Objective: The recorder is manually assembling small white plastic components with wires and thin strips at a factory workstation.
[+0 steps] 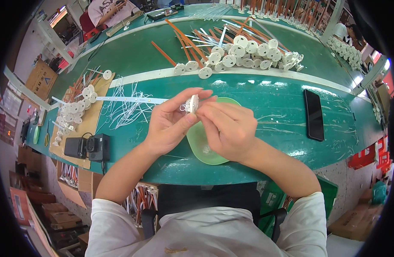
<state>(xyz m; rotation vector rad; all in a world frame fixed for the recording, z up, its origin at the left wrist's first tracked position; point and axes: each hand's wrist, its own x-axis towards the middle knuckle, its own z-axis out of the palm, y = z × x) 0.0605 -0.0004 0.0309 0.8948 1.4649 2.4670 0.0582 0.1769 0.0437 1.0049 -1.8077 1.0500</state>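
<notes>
Above the green worktable, my left hand [165,128] holds a small white round base [193,104] on edge between thumb and fingers. From that base a narrow white LED strip [128,100] runs out to the left. A short loop of white wire shows beside the base. My right hand [231,126] is closed in a pinch against the base's right side; what its fingertips grip, if anything, is hidden. Partly under the right hand sits a light green bowl [205,155].
Loose white wires [126,107] lie left of my hands. Discs with strips [75,111] cover cardboard at left, near a black fan-like device [97,147]. More discs with orange strips [237,51] are piled beyond. A phone [313,115] lies right. People sit further off.
</notes>
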